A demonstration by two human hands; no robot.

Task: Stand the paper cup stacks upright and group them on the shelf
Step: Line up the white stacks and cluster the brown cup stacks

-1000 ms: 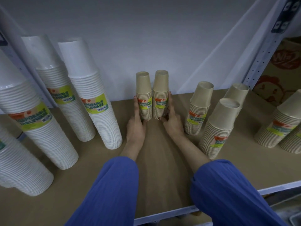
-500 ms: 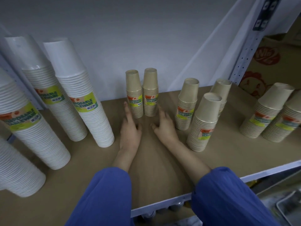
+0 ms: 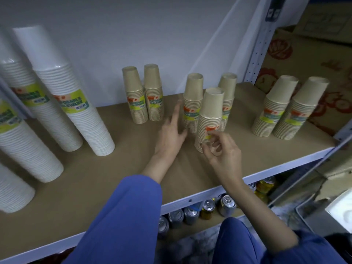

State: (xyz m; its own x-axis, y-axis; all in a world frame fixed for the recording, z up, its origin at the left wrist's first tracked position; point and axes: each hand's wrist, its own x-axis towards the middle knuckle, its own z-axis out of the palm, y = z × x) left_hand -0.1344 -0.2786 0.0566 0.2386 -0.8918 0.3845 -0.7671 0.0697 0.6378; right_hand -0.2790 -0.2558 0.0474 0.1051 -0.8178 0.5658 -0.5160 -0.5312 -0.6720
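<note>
After it left the back pair (image 3: 135, 103), right hand (image 3: 222, 151) perhaps touches front stack (image 3: 210, 111)

Shop stockroom, metal shelf (image 3: 190, 201) of labelled cup stacks (image 3: 193, 103), cans (image 3: 226, 203) below

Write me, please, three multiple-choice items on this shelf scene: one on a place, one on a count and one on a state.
1. Where on the shelf do the white stacks stand?
A. left end
B. middle
C. right end

2. How many brown stacks stand on it?
A. five
B. seven
C. nine

3. How is the left hand?
A. gripping a stack
B. open, fingers straight
C. out of view

Answers:
1 A, they crowd the left end.
2 B, two at the back, three right of them, two at the far right.
3 B, its fingers reach out straight and curl round nothing.
</note>
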